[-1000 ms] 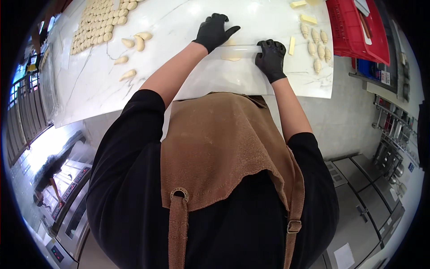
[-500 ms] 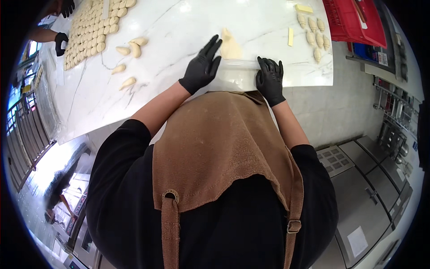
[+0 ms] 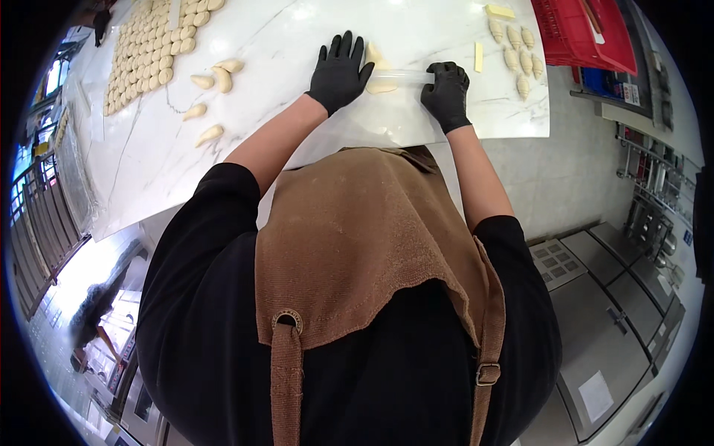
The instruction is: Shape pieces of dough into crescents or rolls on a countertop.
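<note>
A pale, translucent rolling pin lies across a flat, tapering piece of dough on the marble worktop. Dough shows on both the far and the near side of the pin. My black-gloved left hand is flat with fingers spread, its thumb beside the pin's left end; whether it presses on the pin I cannot tell. At the other end, my gloved right hand has its fingers curled over the pin. Right of the dough lies a stick of butter.
Several shaped rolls and another butter piece sit at the right. Tapered dough pieces lie to the left, near rows of dough balls. A red crate stands beyond the right edge. Another person's gloved hand is far left.
Both my hands and the rolling pin have moved away from me, farther over the dough. My left fingers have spread apart. The other person's hand has shifted farther back.
</note>
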Demonstrator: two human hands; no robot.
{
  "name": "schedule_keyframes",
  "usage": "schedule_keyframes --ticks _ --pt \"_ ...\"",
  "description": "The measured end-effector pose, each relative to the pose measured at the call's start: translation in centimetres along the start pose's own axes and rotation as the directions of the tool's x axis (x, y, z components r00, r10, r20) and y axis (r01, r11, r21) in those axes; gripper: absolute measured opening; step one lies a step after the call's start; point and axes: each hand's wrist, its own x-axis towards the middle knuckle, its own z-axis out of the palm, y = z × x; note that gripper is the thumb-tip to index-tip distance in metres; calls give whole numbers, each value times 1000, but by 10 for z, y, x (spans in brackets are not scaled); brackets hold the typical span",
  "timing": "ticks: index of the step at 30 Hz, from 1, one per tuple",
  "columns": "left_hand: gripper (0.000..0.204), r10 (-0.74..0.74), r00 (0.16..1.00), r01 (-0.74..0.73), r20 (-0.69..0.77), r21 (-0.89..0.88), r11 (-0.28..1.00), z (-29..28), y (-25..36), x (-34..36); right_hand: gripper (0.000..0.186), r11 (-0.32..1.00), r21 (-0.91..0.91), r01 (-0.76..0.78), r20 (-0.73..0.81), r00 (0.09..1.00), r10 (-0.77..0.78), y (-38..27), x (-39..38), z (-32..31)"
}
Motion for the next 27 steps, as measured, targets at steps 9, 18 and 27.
schedule_keyframes --ticks 9,18,27 --pt "52 -289 843 481 453 -394 783 -24 -9 49 34 987 29 158 71 985 -159 -6 -28 6" --pt "47 76 750 246 657 -384 890 -24 -12 85 43 982 -14 189 227 957 -181 -3 37 3" --pt "40 192 774 141 603 -461 876 -8 -26 82 69 970 87 229 -9 973 -229 -87 -30 21"
